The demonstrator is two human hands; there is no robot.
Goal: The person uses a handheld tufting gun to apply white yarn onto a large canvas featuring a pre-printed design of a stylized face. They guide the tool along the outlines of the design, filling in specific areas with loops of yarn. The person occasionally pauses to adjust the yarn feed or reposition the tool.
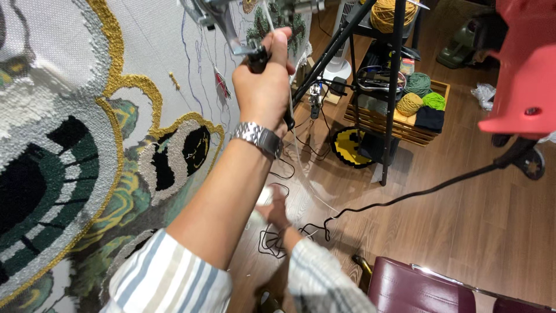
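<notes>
Left hand (pixel 265 87) grip closed around black tufting-gun handle (pixel 258 59), right hand (pixel 273 210) grip unclear, blurred

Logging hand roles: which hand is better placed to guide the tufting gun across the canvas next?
Probably left: the left hand grips the tufting gun up by the canvas, while the right hand hangs low, blurred, above the floor cables.

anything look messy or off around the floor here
Yes: black cords lie in loose tangled loops on the wood floor, below the right hand, with one cable trailing across open floor. The left hand grips a tufting tool's handle. Nothing looks spilled or broken.
</notes>
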